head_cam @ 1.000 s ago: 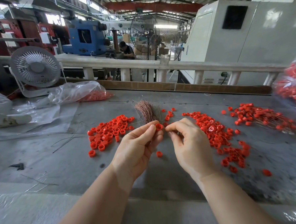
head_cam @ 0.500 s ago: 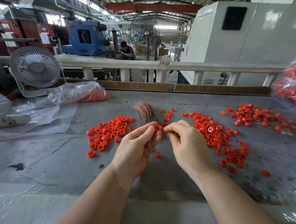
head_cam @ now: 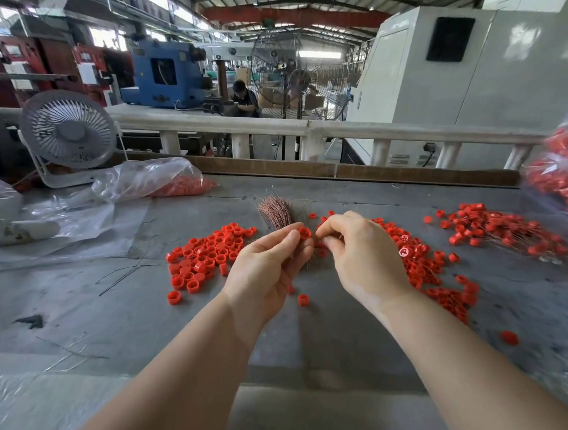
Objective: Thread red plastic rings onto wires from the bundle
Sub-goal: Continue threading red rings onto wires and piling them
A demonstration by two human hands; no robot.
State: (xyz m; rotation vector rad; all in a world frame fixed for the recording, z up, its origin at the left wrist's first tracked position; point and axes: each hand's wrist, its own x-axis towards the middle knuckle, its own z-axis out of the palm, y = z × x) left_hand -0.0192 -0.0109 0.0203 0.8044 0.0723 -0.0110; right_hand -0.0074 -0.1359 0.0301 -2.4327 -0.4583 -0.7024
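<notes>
Head view, left hand (head_cam: 263,272) pinching ring (head_cam: 305,233), opening rightward

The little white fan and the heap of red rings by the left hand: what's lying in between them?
In the head view, a crumpled clear plastic bag lies between the fan and the ring pile.

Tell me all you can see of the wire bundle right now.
The wire bundle is a thick sheaf of thin copper-brown wires, splayed at the far end like a brush, a few stray strands sticking out. It rises from behind the left hand, which seems to hold its near end, though the grip itself is hidden. That hand's fingers also pinch a red ring. The bundle stands above the grey table, between two heaps of red rings.
</notes>
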